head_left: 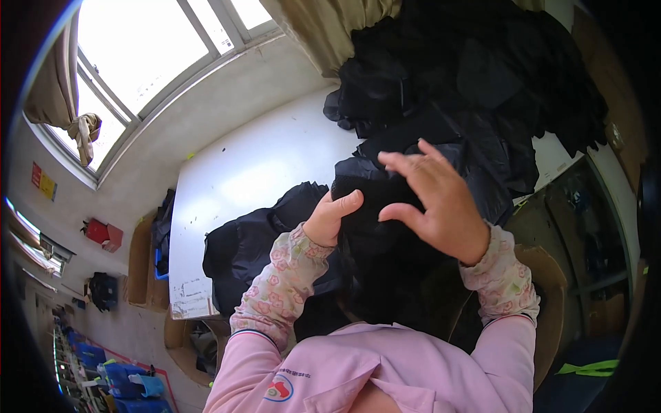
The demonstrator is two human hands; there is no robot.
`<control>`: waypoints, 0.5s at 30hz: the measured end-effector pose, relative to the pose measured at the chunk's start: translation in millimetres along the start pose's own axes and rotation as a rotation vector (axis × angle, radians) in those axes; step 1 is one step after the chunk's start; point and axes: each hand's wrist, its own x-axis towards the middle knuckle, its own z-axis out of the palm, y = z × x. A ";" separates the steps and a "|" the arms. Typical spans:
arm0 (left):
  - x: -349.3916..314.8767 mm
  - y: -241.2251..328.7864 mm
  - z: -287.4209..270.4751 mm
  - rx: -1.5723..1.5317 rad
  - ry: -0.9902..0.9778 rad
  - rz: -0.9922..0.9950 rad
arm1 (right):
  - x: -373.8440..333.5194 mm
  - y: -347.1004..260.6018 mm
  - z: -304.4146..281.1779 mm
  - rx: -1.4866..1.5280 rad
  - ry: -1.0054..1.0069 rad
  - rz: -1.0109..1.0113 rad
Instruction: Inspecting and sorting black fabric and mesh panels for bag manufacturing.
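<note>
My left hand (pixel 332 217) grips the edge of a black fabric piece (pixel 375 241), thumb on top and the other fingers hidden beneath. The cloth hangs down from the table's front edge toward my lap. Just right of it, my right hand (pixel 441 199) is raised over the fabric, thumb and fingers spread, with nothing held. More black fabric pieces (pixel 258 237) lie on the white table (pixel 241 172) to the left of my left forearm. A large heap of black cloth (pixel 468 76) covers the table's far right part.
Cardboard boxes (pixel 544 275) stand by the table at my right, and another cardboard box (pixel 144 268) is off its left end. Beyond the table are a wall with a window (pixel 144 48) and a tan curtain (pixel 310 27). Blue bins (pixel 131 378) sit at the lower left.
</note>
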 end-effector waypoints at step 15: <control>9.6 36.4 -25.9 -0.073 0.040 0.407 | -14.1 37.6 -3.5 0.153 -0.081 0.195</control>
